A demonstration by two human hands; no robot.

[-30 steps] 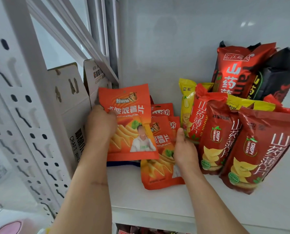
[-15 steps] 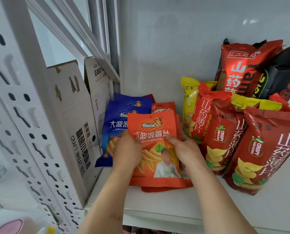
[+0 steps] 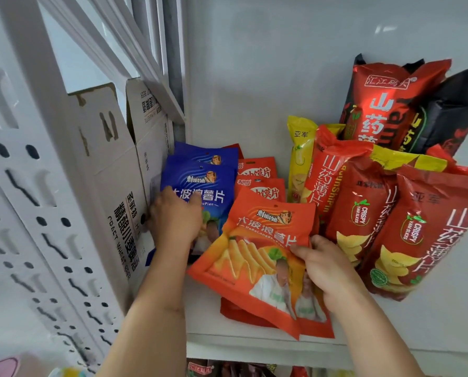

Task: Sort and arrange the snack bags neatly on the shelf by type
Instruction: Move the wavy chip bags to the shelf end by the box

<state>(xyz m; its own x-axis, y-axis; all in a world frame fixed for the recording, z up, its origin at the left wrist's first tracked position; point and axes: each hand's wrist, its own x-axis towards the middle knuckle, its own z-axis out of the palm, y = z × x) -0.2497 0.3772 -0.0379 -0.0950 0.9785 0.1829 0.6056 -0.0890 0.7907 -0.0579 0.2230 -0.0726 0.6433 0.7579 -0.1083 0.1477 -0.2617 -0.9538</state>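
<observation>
Two blue chip bags point(image 3: 200, 183) stand at the shelf's left, against a cardboard box. My left hand point(image 3: 174, 220) holds the front blue bag at its lower left, thumb on its face. An orange chip bag point(image 3: 254, 251) lies tilted on top of more orange bags point(image 3: 238, 312) at the front of the shelf. My right hand point(image 3: 326, 266) pinches the top orange bag at its right edge. Small orange-red bags point(image 3: 258, 174) stand behind. To the right lean red yam-slice bags point(image 3: 363, 213), with another point(image 3: 431, 232) at the far right.
A yellow bag point(image 3: 298, 159), a tall red bag point(image 3: 385, 104) and a black bag point(image 3: 450, 110) lean on the back wall. The cardboard box point(image 3: 113, 186) and a perforated white upright point(image 3: 23, 186) close off the left. The white shelf point(image 3: 254, 346) shows its front edge; more bags lie below.
My left hand let go of the orange bag and moved left onto the blue bag. My right hand shifted the orange bag rightward and tilted it.
</observation>
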